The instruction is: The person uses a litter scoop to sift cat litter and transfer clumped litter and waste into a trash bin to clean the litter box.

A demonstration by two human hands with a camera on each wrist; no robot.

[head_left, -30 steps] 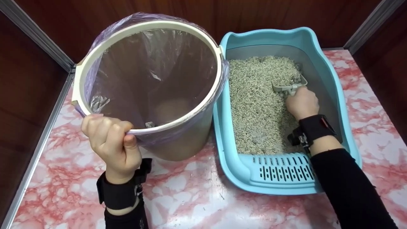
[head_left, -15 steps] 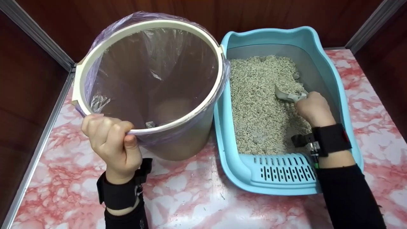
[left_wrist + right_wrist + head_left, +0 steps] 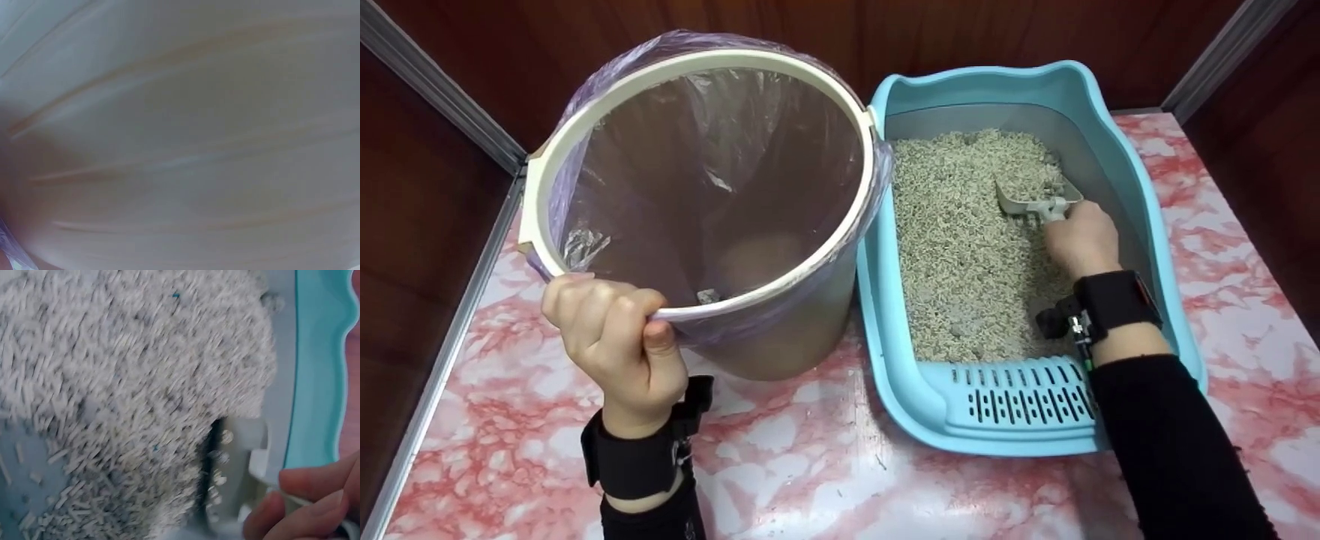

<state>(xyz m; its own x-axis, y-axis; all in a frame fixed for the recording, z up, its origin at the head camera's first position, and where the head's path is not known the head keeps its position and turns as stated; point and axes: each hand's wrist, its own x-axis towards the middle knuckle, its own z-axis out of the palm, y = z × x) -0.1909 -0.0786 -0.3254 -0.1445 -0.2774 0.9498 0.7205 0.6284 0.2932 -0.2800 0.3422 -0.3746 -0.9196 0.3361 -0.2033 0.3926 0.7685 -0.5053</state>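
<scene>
My left hand (image 3: 611, 341) grips the near-left rim of a trash bin (image 3: 802, 277) lined with a thin purple plastic bag (image 3: 877, 169). The bin's ribbed side fills the left wrist view. With my right hand (image 3: 1084, 238) I hold a litter scoop (image 3: 1039, 206) by its handle inside a blue litter box (image 3: 1147, 187). The scoop's head lies in pellet cat litter (image 3: 960, 247), at the right part of the heap, with litter in it. Fingers (image 3: 315, 506) close around the scoop's handle in the right wrist view, which is blurred.
A slotted step (image 3: 1027, 405) forms the near end of the litter box. The bin stands against the box's left side on a red-and-white marbled floor (image 3: 780, 465). Dark wooden panels (image 3: 960, 30) rise behind and at both sides. A small clump (image 3: 709, 296) lies in the bag.
The scoop tilts and shifts slightly toward me and right, then moves back away into the litter, which now sits in its head. My left hand keeps its grip on the bin rim.
</scene>
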